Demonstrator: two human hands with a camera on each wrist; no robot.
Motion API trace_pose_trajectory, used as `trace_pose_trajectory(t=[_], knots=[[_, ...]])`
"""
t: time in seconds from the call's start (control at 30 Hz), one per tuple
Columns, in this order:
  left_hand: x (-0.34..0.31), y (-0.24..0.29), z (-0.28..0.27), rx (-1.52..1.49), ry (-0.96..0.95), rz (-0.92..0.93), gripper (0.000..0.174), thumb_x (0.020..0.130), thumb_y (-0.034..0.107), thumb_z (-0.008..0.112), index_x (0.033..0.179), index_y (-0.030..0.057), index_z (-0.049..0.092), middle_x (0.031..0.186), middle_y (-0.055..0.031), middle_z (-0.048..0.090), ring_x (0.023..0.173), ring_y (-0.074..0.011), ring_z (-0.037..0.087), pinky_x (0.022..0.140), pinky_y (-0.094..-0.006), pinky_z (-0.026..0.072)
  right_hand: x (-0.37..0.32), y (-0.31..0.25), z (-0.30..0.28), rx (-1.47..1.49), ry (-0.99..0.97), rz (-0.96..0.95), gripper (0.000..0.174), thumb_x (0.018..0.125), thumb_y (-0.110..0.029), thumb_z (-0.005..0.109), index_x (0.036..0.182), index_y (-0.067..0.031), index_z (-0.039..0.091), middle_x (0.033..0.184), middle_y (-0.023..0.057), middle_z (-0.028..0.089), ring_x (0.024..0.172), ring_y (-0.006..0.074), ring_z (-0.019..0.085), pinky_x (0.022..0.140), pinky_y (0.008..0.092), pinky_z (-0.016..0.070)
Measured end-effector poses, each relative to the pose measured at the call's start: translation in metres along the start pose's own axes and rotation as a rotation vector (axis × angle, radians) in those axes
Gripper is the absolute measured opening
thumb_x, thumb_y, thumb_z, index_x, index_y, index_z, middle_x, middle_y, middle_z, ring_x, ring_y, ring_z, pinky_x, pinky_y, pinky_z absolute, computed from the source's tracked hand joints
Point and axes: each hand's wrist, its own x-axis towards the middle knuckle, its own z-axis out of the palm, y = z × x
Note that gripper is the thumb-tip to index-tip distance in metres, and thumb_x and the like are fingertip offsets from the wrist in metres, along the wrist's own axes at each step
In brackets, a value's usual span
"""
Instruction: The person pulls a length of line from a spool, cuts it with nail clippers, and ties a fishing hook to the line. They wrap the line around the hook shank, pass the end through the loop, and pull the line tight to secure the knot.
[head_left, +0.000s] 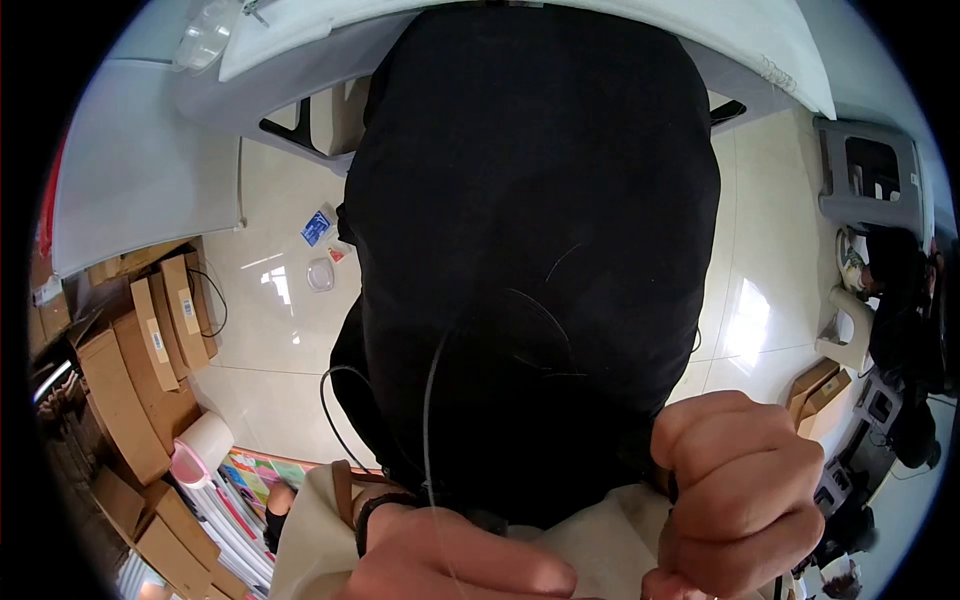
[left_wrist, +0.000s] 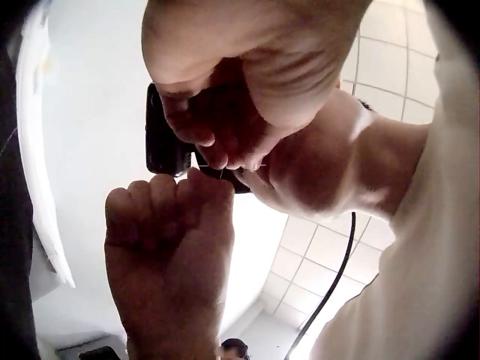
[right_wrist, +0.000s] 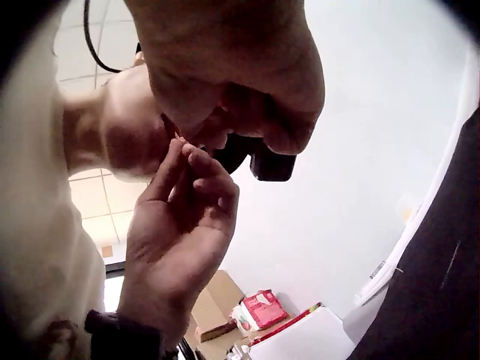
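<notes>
Both hands are raised close together, close to the face. In the head view my left hand is at the bottom centre and my right hand, fingers curled, at the lower right. A thin pale thread runs over black cloth up to my left hand. The left wrist view shows fine bright lines between the fingertips of my left hand and right hand. Thumb and forefinger of my left hand pinch something very thin beside my curled right hand.
A white table edge runs across the top. Cardboard boxes stand at left; small packets lie on the tiled floor. At right are a grey stool and people at the frame's edge.
</notes>
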Motion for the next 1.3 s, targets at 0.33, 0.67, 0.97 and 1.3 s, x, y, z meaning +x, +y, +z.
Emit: trace_pose_trajectory(t=[0.33,0.67,0.97,1.3], knots=[[-0.007,0.006,0.02,0.089,0.21,-0.071,0.016,0.062,-0.003,0.07,0.065,0.0105,0.061,0.066,0.0017,0.062,0.058,-0.0124,0.06,0.042,-0.0217,0.037,-0.004,-0.009,0.014,-0.195,0.232,0.232,0.027,0.069,-0.005,0.064,0.054,-0.0047,0.042,0.045,0.0021,0.033,0.035,0.0113,0.024,0.035,0.0261,0.0182],[0.002,-0.028,0.009,-0.199,0.062,0.152,0.01,0.068,0.001,0.068,0.064,0.0069,0.061,0.068,-0.0042,0.065,0.057,-0.0154,0.059,0.04,-0.0219,0.0375,-0.001,0.006,0.006,-0.251,0.196,0.317,0.028,0.067,0.0,0.059,0.053,-0.0046,0.035,0.046,0.004,0.031,0.037,0.011,0.021,0.037,0.0257,0.0171],[0.004,-0.028,0.008,-0.274,0.075,0.17,0.01,0.071,0.004,0.068,0.064,0.0057,0.062,0.07,-0.0073,0.066,0.056,-0.0166,0.058,0.039,-0.0219,0.0381,0.0,0.02,-0.006,-0.372,0.162,0.443,0.032,0.07,0.003,0.057,0.05,-0.0024,0.033,0.047,0.0041,0.032,0.041,0.0121,0.028,0.039,0.0265,0.0188],[0.022,-0.037,-0.003,-0.206,0.125,0.212,0.017,0.078,0.017,0.067,0.064,0.0082,0.062,0.068,-0.0034,0.065,0.056,-0.018,0.059,0.061,-0.0283,0.038,0.018,0.034,-0.028,-0.608,0.145,0.924,0.028,0.073,-0.005,0.065,0.055,0.0,0.044,0.048,0.0036,0.04,0.044,0.0082,0.036,0.041,0.0256,0.0274]])
